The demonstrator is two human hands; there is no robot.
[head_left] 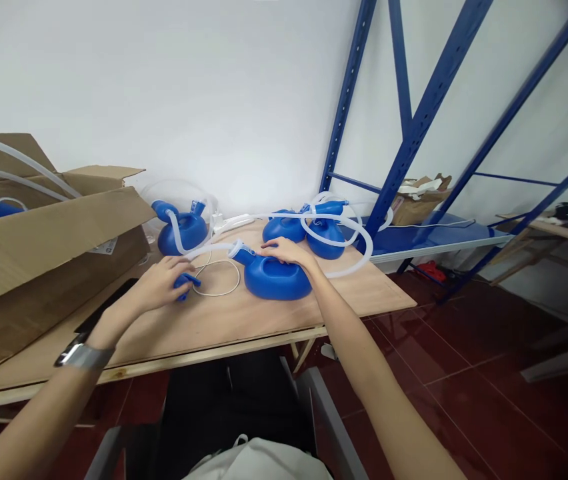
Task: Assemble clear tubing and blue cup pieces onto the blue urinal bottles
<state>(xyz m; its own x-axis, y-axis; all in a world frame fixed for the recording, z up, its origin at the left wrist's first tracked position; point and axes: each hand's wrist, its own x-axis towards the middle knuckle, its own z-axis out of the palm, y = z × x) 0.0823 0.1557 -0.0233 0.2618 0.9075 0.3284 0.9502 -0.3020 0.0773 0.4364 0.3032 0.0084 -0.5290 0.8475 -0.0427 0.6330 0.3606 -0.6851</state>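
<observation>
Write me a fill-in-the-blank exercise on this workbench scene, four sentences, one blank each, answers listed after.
1. The right hand rests on top of a blue ____ lying on the wooden table.
2. The left hand holds a small ____-coloured part.
3. A clear ____ loops away from the containers.
4. The open box at the left is made of ____.

Answers: container; blue; tube; cardboard

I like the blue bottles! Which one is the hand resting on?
The nearest blue bottle, at the table's front. The right hand rests on top of it; the other blue bottles stand farther back, untouched.
</observation>
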